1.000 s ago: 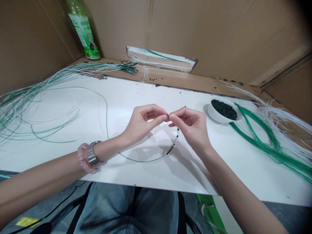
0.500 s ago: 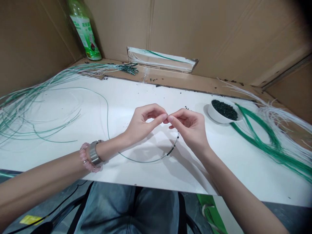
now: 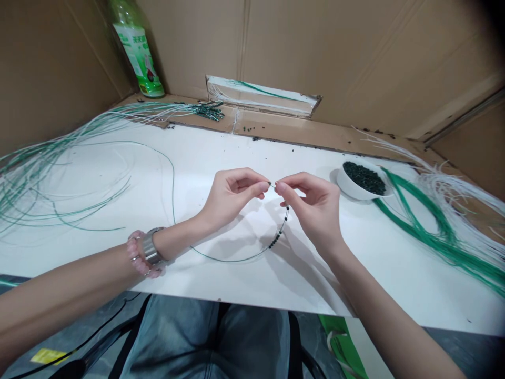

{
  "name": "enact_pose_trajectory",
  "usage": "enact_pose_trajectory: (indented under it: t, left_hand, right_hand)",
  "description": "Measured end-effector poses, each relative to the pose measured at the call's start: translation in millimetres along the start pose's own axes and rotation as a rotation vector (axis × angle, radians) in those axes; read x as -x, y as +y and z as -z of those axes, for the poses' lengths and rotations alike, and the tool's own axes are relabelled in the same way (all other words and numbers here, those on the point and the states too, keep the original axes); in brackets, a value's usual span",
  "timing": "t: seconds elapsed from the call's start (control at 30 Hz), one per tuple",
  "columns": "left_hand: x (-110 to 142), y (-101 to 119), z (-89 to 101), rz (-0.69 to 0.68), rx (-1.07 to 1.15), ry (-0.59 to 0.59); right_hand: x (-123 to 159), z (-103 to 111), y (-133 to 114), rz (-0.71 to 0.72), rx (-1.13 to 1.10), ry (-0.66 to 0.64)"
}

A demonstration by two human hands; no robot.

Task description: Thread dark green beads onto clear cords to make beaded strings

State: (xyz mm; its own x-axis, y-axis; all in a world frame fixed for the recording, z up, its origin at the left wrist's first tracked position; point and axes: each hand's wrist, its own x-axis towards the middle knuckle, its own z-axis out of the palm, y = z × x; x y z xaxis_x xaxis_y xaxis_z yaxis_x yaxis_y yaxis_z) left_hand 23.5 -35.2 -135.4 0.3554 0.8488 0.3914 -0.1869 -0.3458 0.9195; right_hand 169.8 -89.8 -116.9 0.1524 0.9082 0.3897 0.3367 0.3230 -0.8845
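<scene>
My left hand pinches the tip of a thin green wire between thumb and forefinger. My right hand pinches the same wire a finger's width to the right. Several dark green beads sit strung on the wire just below my right hand. From there the wire curves down and loops back across the white table to the left. A white bowl of dark green beads stands just right of my right hand.
Bundles of green and white wires lie at the left and right of the table. A green bottle stands in the back left corner. Cardboard walls enclose the table; loose beads dot the back edge. My knees show below.
My two hands have drawn slightly apart, so a short stretch of wire now shows between the fingertips. The beads hang a little lower on the wire.
</scene>
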Motion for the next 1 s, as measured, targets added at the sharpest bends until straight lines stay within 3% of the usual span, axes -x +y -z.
enact_pose_trajectory:
  t: [0.13,0.47,0.67,1.0]
  left_hand:
    - [0.1,0.2,0.2,0.022,-0.007,-0.001]
    - [1.2,-2.4,0.7,-0.003,-0.033,-0.014]
    - [1.9,-2.8,3.6,-0.094,-0.134,-0.04]
    - [1.0,-4.1,3.7,-0.176,-0.169,-0.05]
  right_hand:
    - [3.3,-0.1,-2.0,0.137,0.208,0.022]
    - [3.3,1.0,-1.6,0.214,0.311,-0.003]
    - [2.0,1.1,-1.5,0.352,0.401,0.016]
    - [3.2,1.3,-1.6,0.262,0.324,-0.004]
